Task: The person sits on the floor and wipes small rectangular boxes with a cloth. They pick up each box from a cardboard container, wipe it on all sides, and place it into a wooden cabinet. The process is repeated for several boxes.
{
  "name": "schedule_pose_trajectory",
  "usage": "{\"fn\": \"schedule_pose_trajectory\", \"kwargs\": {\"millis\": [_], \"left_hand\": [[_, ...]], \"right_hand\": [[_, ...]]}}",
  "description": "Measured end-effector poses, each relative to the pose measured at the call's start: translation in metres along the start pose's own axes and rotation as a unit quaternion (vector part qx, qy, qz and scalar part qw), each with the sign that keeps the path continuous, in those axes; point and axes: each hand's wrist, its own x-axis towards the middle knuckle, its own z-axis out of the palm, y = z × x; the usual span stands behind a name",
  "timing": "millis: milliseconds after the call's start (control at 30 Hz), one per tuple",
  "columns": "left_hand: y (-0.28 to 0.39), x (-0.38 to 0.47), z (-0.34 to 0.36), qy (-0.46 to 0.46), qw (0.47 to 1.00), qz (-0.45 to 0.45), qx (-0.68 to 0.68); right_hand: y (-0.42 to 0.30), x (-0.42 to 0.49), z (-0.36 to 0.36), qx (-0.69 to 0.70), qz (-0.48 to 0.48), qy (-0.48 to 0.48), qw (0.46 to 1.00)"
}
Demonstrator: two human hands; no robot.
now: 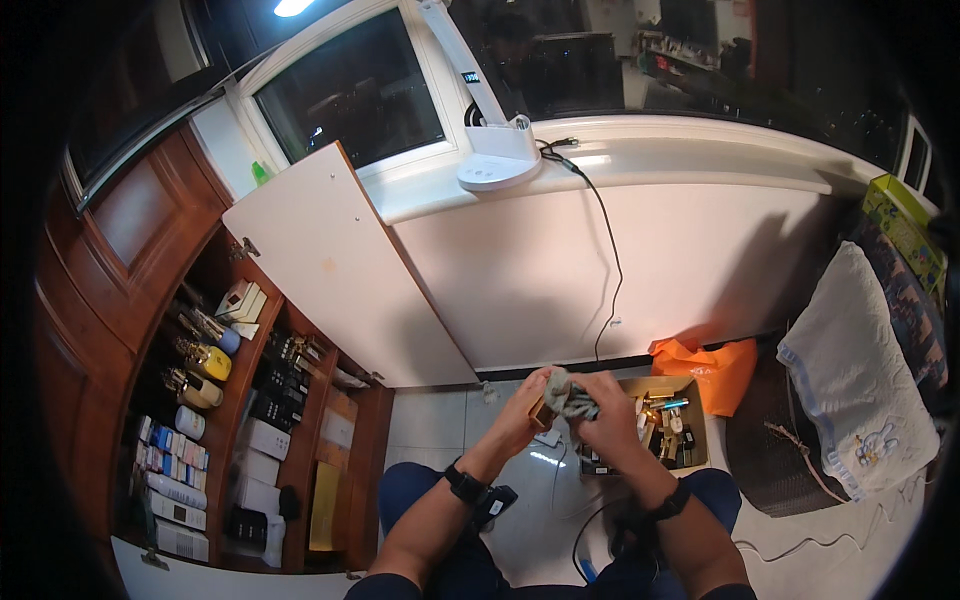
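Observation:
Both hands are raised in front of me, above the tiled floor and just left of an open box. My left hand point(521, 416) holds a small brown and gold object point(541, 413), perhaps a small box; the fingers cover much of it. A crumpled grey-green cloth point(571, 397) is gripped by my right hand point(611, 420) and lies against the top of that object. Beside my right hand the open box point(699, 420) holds several small cosmetic items, among them a turquoise tube point(670, 403).
An open wooden cabinet point(300, 420) with bottles and boxes stands at the left, its white door point(330, 247) swung out. Behind the box lies an orange bag point(712, 367). A towel point(862, 375) drapes at the right. A desk lamp point(499, 161) stands on the windowsill, its cable point(619, 259) hanging down.

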Motion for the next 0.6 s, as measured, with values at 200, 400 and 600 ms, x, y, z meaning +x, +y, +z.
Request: {"fn": "schedule_pose_trajectory", "kwargs": {"millis": [200, 400, 600], "left_hand": [[-0.006, 0.005, 0.002, 0.039, 0.999, 0.019, 0.022], [-0.004, 0.004, -0.001, 0.008, 0.997, 0.006, -0.072], [-0.001, -0.002, 0.001, 0.003, 0.996, -0.017, -0.084]], "right_hand": [[0.001, 0.0, 0.001, 0.023, 0.01, -0.002, 1.0], [-0.016, -0.008, 0.005, 0.026, -0.015, -0.044, 0.999], [-0.005, 0.001, 0.006, 0.04, 0.017, 0.007, 0.999]]}}
